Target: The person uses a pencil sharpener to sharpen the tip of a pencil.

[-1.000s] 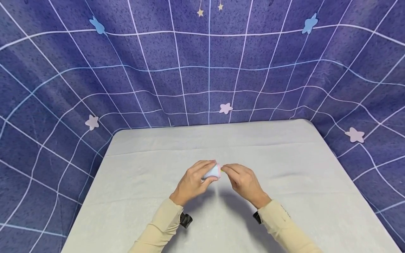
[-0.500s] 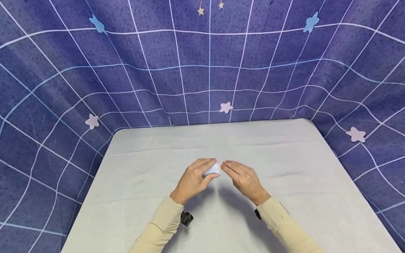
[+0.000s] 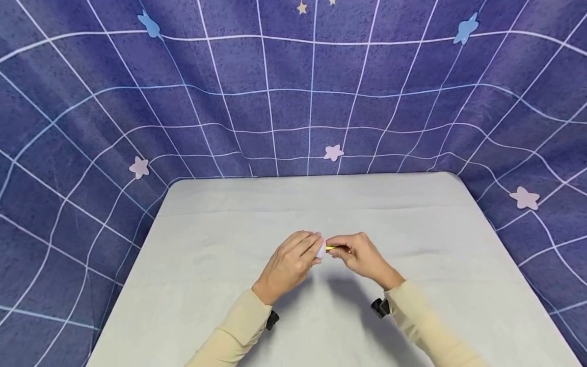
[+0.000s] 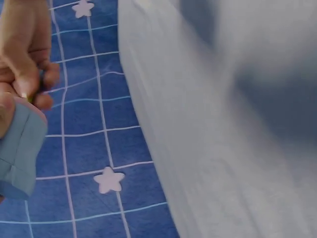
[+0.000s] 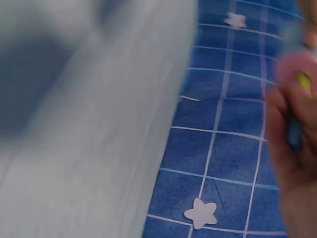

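My left hand (image 3: 290, 260) holds a small light-blue cylinder with a pink end, apparently a pencil sharpener (image 4: 22, 144), above the table. In the head view the fingers cover most of it, and its pink end points right. My right hand (image 3: 364, 257) pinches a thin yellow stick, apparently a pencil (image 3: 330, 248), at that pink end. The right wrist view shows the pencil's yellow-green part (image 5: 304, 83) against the pink face and a dark blue part lower down, within the curled fingers. How far the pencil reaches into the sharpener is hidden.
Beneath both hands lies a table with a pale grey cloth (image 3: 220, 229), their shadows falling on it. A purple-blue curtain (image 3: 289, 112) with grid lines and stars surrounds its back and sides. A black wrist camera (image 3: 380, 308) sits at the right cuff.
My right hand has turned over, baring more of the yellow pencil. The left hand has rolled forward and covers more of the sharpener. The head view has shifted slightly.
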